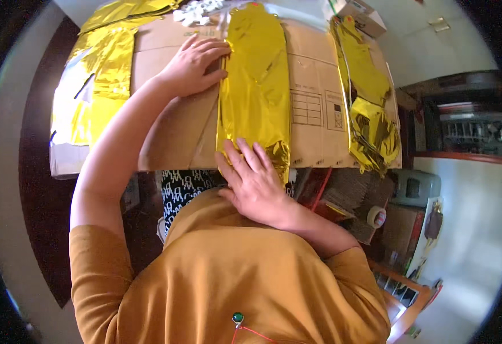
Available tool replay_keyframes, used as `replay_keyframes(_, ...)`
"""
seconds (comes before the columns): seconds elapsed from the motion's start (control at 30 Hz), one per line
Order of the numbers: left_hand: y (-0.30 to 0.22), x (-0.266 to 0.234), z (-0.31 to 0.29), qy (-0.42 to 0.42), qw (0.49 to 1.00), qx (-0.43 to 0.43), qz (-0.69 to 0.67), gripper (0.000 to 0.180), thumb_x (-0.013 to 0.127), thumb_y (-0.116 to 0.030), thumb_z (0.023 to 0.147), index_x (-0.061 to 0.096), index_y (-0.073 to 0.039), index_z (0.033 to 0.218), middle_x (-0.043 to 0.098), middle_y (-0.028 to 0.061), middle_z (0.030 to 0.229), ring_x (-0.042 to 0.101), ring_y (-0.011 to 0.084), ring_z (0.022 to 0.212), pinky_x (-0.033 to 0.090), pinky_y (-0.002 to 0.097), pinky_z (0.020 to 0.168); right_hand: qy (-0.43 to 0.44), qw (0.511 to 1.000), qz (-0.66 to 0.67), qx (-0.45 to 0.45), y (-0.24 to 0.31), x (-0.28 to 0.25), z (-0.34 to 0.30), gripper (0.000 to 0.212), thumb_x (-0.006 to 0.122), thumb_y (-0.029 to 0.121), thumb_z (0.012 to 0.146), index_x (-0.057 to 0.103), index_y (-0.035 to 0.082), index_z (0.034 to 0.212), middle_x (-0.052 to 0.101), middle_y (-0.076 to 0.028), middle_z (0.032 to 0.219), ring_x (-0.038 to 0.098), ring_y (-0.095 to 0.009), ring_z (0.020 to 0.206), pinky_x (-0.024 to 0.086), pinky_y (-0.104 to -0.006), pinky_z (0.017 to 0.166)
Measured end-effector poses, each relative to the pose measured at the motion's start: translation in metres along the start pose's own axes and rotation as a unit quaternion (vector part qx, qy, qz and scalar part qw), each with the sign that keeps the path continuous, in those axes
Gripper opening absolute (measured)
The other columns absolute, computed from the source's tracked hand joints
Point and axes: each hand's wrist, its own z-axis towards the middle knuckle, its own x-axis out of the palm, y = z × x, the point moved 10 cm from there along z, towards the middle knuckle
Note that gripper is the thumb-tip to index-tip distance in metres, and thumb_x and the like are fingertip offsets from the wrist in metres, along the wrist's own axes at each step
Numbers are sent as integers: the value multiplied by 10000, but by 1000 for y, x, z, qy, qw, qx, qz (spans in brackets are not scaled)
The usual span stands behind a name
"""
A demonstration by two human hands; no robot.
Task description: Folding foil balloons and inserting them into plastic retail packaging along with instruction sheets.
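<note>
A long strip of shiny gold foil [255, 86] lies lengthwise over a cardboard-covered table, its near end hanging over the front edge. My left hand [196, 66] rests palm down at the foil's left edge, fingers stretched out with the tips touching it. My right hand [254, 183] lies flat over the near end of the foil at the table's front edge, its fingers spread. What is under the right palm is hidden. Both hands are open and grip nothing that I can see.
Another gold foil piece [368, 92], crumpled at its near end, lies at the right. More gold foil [110, 74] covers the left side. Small white pieces [196, 11] are heaped at the back. The cardboard [314, 109] carries print. A tape roll [376, 217] sits below right.
</note>
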Motion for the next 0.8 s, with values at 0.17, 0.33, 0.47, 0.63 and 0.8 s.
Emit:
replay_keyframes(0.17,-3,-4,4,-6,1000,15,-17,516,656,-349,888,564,-83,1320,570,114,1342,484,313,1296,266,508,1157,-21,1000,-19,5,-1,-2,-6,721,773,337,769,510,66,1383,381,-169,1506,339,-374,1388,282,-530,1131)
replay_keyframes(0.33,1,0,10,30,999,-35,-8,528,642,-403,889,575,-82,1302,574,114,1328,481,313,1301,235,548,1165,-26,998,-48,-13,1,-6,-3,673,740,378,783,535,63,1342,453,-165,1438,396,-360,1334,306,-512,1091)
replay_keyframes(0.47,-16,-7,11,-4,996,-91,0,583,645,-428,883,529,-86,1341,536,149,1350,456,342,1315,215,559,1172,-4,999,-9,-32,2,-18,3,677,738,381,794,519,65,1352,491,-176,1392,456,-348,1266,356,-479,1025)
replay_keyframes(0.63,-60,-24,-7,-53,995,-80,-4,707,653,-454,864,449,-51,1408,407,237,1450,359,407,1374,197,549,1182,-73,996,1,-54,-24,-70,24,676,669,353,880,437,49,1438,468,-188,1437,531,-347,1194,376,-475,1035)
replay_keyframes(0.8,-83,7,-22,63,994,-91,4,855,460,-603,924,313,9,1502,254,275,1562,202,416,1469,122,520,1204,-52,992,-109,48,-101,-60,36,680,619,361,926,385,28,1471,328,-212,1541,309,-403,1419,221,-544,1169)
